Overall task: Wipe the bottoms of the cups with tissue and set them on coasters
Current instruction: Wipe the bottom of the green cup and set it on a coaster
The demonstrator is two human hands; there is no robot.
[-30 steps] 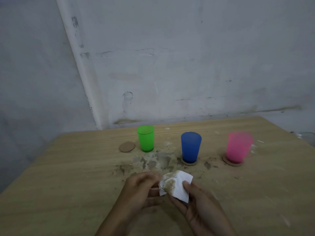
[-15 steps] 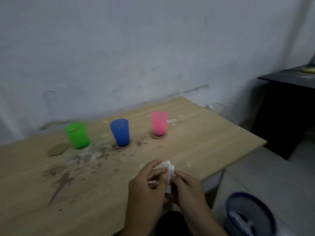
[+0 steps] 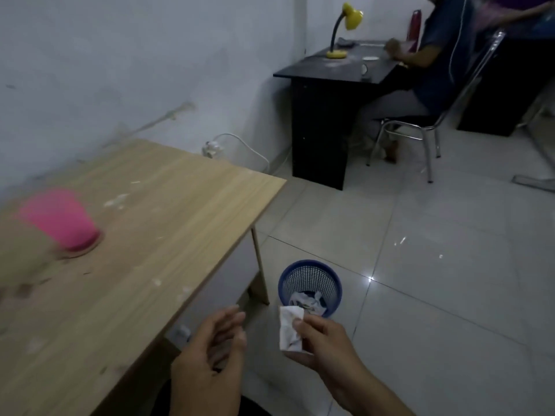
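Tissue point(image 3: 290, 328) pinched in right hand point(image 3: 322, 346) grip near blue bin point(image 3: 310, 287); left hand point(image 3: 210, 355) loose, holding nothing.

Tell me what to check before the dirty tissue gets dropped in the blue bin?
1. Tissue held firmly: ok, the right hand pinches it.
2. Left hand out of the way: ok, it is open and holds nothing.
3. Tissue over the blue bin: cannot tell; it lines up with the near rim, but height is unclear.
4. Room in the bin: ok, only some crumpled paper lies at the bottom.
5. Pink cup safe on the table: ok, it stands upright on a coaster, away from both hands.
6. Other cups done: cannot tell, they are out of view.
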